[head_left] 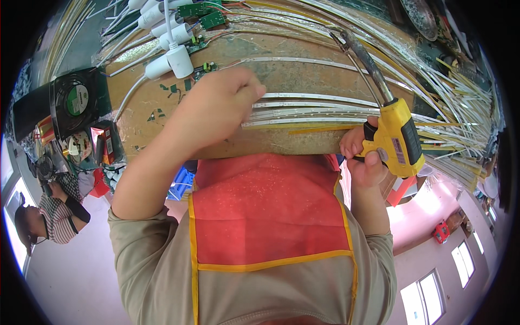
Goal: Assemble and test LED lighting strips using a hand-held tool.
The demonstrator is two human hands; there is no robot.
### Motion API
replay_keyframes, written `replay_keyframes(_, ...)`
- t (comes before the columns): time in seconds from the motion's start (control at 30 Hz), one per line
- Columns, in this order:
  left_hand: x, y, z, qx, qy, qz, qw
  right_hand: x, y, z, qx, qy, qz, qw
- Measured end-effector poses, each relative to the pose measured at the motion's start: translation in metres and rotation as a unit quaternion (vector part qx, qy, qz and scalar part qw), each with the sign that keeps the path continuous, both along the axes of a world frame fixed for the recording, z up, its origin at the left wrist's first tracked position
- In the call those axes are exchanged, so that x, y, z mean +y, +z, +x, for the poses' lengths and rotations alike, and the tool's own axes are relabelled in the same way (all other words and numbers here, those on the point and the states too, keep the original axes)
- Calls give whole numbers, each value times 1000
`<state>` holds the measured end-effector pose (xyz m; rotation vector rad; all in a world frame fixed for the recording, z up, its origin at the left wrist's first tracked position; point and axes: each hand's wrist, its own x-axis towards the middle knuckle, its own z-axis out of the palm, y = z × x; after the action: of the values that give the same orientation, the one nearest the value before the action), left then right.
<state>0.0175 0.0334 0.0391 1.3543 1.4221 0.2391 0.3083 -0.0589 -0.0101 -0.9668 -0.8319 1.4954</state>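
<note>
Fingertips of left hand [216, 111] hidden, curled down on the near ends of white LED strips [314, 111] lying across the brown workbench [162, 108]; exact contact hard to make out. Right hand [365, 157] at the bench's near edge, right of the strips, clamped around yellow soldering gun [398, 135], barrel pointing far-left.

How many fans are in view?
2. A large black fan stands at the bench's left end; a smaller dark fan sits just below it. Clutter there may hide others.
</note>
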Motion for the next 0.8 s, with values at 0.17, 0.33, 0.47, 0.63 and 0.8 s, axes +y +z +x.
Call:
replay_keyframes(0.17, -8, -15, 6, 143, -53, 227, 962, 0, 0, 1, 0, 4, 0, 1000)
replay_keyframes(0.33, -9, -4, -6, 110, 14, 215, 970, -1, -1, 1, -22, 7, 7, 1000)
replay_keyframes(0.47, 14, 24, -25, 118, 81, 251, 957, -6, -5, 3, -25, 13, 7, 1000)
replay_keyframes(0.63, 68, 25, -50, 221, 26, 532, 817, -8, -5, 4, -14, 28, 17, 999)
replay_keyframes(0.8, 152, 26, -51, 256, -48, 650, 714, -4, -7, 4, -15, 35, 29, 999)
